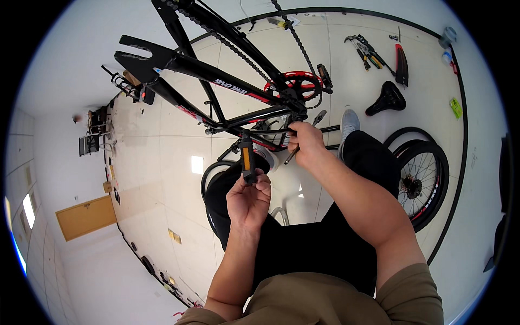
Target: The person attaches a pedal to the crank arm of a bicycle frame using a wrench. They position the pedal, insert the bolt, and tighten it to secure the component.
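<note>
A black bicycle frame [238, 84] stands tilted in front of me, its rear fork ends toward the upper left. My left hand [249, 201] pinches the lower end of a black pedal [247, 158] with an orange reflector. The pedal's upper end meets the crank arm [268, 131]. Close to the bottom bracket, my right hand [307, 142] is closed round a slim metal wrench [291, 157]; its shaft shows below the fingers and a head seems to show above them. A red chainring [295, 86] and a second pedal [324, 77] sit on the far side. The chain [295, 38] hangs loose.
On the tiled floor at right lie a black saddle [386, 98], a red-and-black mudguard [401, 66], pliers and a hammer [364, 51], and a wheel [420, 184] beside my leg. A yellow-green packet [455, 108] is by the wall. A wooden door [86, 218] stands at left.
</note>
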